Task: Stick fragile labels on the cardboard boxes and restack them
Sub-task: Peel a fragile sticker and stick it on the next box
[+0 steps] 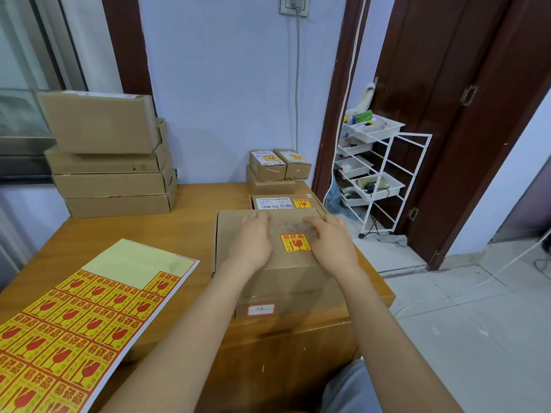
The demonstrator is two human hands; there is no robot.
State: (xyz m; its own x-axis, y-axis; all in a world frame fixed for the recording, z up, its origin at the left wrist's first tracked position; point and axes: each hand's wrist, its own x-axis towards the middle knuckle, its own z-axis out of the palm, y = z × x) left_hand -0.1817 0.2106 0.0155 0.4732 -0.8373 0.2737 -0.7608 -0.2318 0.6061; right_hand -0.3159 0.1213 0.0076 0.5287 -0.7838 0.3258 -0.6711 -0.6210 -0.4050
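A single wide-angle head camera looks forward and down from close above the wooden table [185, 228], facing the lilac wall [226, 84]. Both forearms reach in from the bottom edge; straight lines bow near the frame's borders. No second view shares the scene.

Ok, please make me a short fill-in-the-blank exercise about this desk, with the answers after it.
1. The label sheet lies on the ____ side of the desk.
2. Both hands, left hand and right hand, rest on a ____ box.
3. The label on that box sits ____ the two hands.
4. The stack by the window counts ____ boxes.

Answers: left; cardboard; between; four
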